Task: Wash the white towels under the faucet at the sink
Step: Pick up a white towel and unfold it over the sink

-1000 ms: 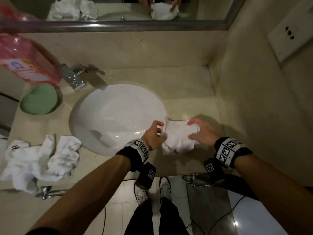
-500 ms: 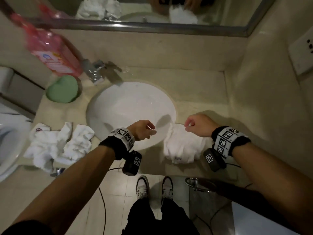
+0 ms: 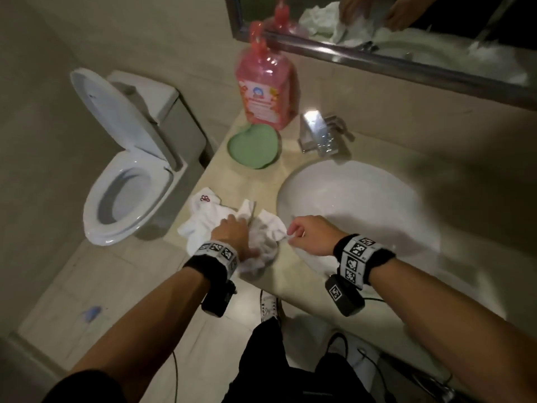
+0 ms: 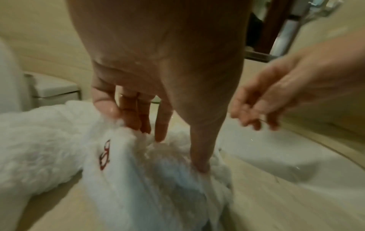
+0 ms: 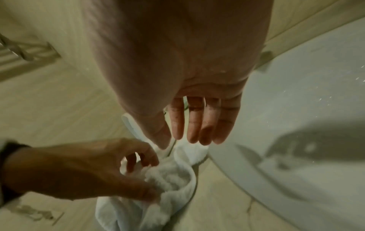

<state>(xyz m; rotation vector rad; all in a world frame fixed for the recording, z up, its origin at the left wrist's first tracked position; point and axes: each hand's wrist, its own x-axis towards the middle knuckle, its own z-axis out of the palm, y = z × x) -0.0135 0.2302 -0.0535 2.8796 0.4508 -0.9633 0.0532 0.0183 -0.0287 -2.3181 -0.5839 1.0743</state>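
Note:
Several crumpled white towels (image 3: 203,225) lie in a heap on the beige counter left of the round white sink (image 3: 363,199). My left hand (image 3: 232,231) is down on the heap, and its fingers and thumb grip a fold of one white towel (image 3: 264,245). The left wrist view shows that hand (image 4: 171,148) dug into the towel (image 4: 138,187), which carries a red logo. My right hand (image 3: 308,234) hovers just right of the towel over the sink's left rim, fingers relaxed and holding nothing (image 5: 189,137). The chrome faucet (image 3: 316,132) stands behind the sink; I see no water running.
A pink soap bottle (image 3: 266,82) and a green heart-shaped dish (image 3: 252,146) stand at the back of the counter. A toilet (image 3: 128,184) with its lid up is to the left. A mirror (image 3: 406,39) hangs above. Cables hang from the wrists.
Both hands let go of the towel on the counter right of the sink and moved across to the heap on the left. My left hand has taken hold of a towel there.

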